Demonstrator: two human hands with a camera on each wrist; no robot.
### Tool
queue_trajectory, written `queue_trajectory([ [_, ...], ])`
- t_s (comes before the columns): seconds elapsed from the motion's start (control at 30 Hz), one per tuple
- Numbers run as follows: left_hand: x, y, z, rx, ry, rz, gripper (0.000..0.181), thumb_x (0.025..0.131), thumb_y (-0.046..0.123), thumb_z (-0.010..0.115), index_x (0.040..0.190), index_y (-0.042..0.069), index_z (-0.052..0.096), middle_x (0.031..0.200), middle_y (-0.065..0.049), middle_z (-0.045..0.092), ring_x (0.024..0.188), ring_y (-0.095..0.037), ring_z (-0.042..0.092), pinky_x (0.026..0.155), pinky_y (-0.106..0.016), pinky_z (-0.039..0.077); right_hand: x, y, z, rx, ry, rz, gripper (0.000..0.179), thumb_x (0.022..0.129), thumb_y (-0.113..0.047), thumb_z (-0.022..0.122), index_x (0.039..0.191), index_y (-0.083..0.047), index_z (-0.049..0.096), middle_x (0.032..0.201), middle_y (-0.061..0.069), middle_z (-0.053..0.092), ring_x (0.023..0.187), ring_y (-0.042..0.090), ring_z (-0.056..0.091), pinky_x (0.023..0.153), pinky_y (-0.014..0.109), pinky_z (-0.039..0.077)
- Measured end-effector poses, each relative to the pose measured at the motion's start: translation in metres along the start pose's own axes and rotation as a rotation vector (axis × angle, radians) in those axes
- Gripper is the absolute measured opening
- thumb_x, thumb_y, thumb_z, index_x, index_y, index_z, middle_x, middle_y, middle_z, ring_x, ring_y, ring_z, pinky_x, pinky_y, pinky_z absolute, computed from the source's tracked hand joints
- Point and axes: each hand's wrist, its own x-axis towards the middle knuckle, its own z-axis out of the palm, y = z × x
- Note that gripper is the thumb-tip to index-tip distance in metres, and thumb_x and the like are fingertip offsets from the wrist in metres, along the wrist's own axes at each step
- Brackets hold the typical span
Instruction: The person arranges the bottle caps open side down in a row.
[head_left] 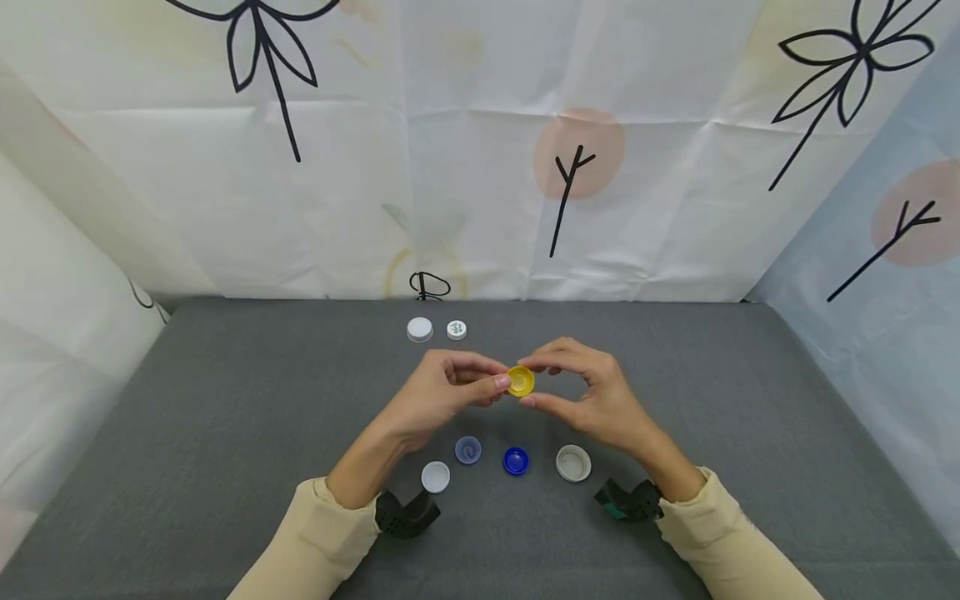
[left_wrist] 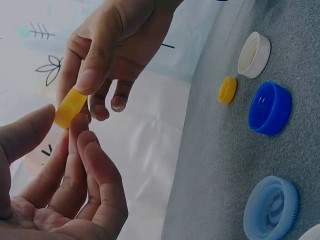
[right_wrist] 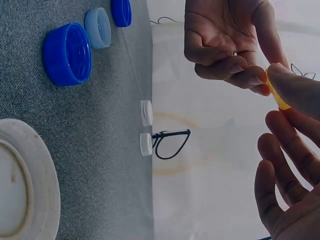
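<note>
Hands meeting over a shared object. We see the yellow cap (head_left: 521,382) held above the gray desk (head_left: 300,375), directly between the left hand (head_left: 431,400) and the right hand (head_left: 607,396). It lies to the right of one and the left of the other, and neither is clearly nearer. The left thumb and fingers pinch its left edge; the right thumb and forefinger appear to grip it across the opposite side. Being round, it has no long axis; we note instead that its hollow face turns toward the head camera. We judge that handling turns on this doubled hold.

In the left wrist view we find a second yellow cap (left_wrist: 228,90) near the dark blue cap (left_wrist: 270,108); the head view does not show it. The right wrist view adds another blue cap (right_wrist: 121,11), beyond the light blue cap (right_wrist: 98,28).
</note>
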Motion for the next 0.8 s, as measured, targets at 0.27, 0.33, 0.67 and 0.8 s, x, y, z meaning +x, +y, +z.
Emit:
queue_trajectory([
  [0.27,-0.0026,0.0005,0.0007,0.026,0.044,0.028,0.02,0.095,0.008,0.072,0.111,-0.004,0.073,0.103,-0.008,0.074,0.09,-0.018,0.069,0.087,-0.038,0.056,-0.0004,-0.0033,0.0,0.018,-0.017,0.055,0.041,0.08,0.002,0.084,0.117,-0.009,0.074,0.11,0.001,0.07,0.096,0.016,0.063,0.083,0.03,0.05],
  [0.33,-0.0032,0.0012,0.001,0.036,0.051,0.046,0.02,0.095,0.007,0.072,0.111,-0.003,0.073,0.104,-0.009,0.073,0.092,-0.019,0.069,0.09,-0.044,0.055,-0.0006,-0.0037,-0.0003,0.031,-0.018,0.073,0.037,0.084,0.002,0.081,0.118,-0.009,0.074,0.11,0.001,0.071,0.096,0.017,0.063,0.083,0.032,0.05],
  [0.67,-0.0058,0.0031,0.0019,0.065,0.043,0.099,0.019,0.094,0.003,0.072,0.112,-0.002,0.072,0.105,-0.01,0.073,0.098,-0.022,0.069,0.082,-0.03,0.054,-0.0016,-0.0049,0.0009,0.073,-0.002,0.114,0.025,0.092,0.005,0.07,0.113,-0.007,0.075,0.105,0.002,0.071,0.093,0.016,0.064,0.084,0.031,0.051],
  [0.8,-0.0065,0.0035,0.0017,0.056,0.041,0.084,0.021,0.094,0.005,0.073,0.114,-0.002,0.072,0.105,-0.01,0.073,0.101,-0.029,0.069,0.084,-0.035,0.054,-0.0011,-0.0048,0.0018,0.076,0.007,0.11,0.023,0.091,0.005,0.071,0.111,-0.008,0.075,0.104,0.002,0.071,0.092,0.016,0.064,0.083,0.03,0.052],
])
